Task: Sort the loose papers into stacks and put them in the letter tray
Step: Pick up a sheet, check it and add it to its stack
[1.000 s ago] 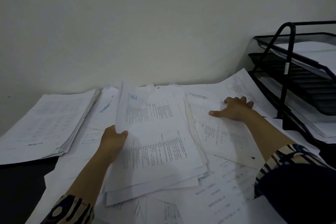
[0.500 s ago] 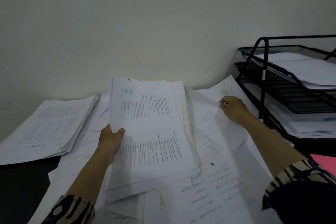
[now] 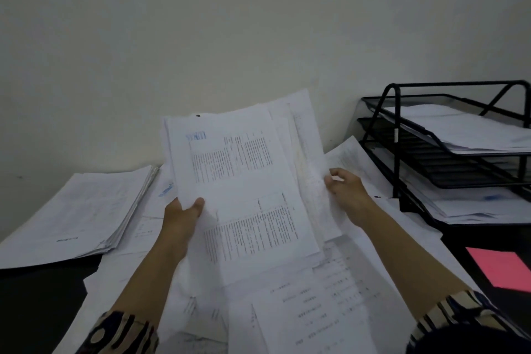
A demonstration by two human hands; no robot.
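A thick bundle of printed papers (image 3: 238,181) is raised off the desk and tilted up toward me. My left hand (image 3: 184,215) grips its left edge, thumb on the top sheet. My right hand (image 3: 346,192) pinches a sheet at the bundle's right side. More loose papers (image 3: 313,307) lie spread over the desk under my arms. A black three-tier wire letter tray (image 3: 396,135) stands at the right, with papers in its top and bottom tiers.
A neat stack of papers (image 3: 74,215) lies at the left on the dark desk (image 3: 37,304). A pink sheet (image 3: 500,267) lies at the right near the tray's foot. A plain wall rises just behind the desk.
My left hand has lifted the bundle up from the desk and tilted it toward me. My right hand left the flat sheets and brought one sheet against the bundle's right side.
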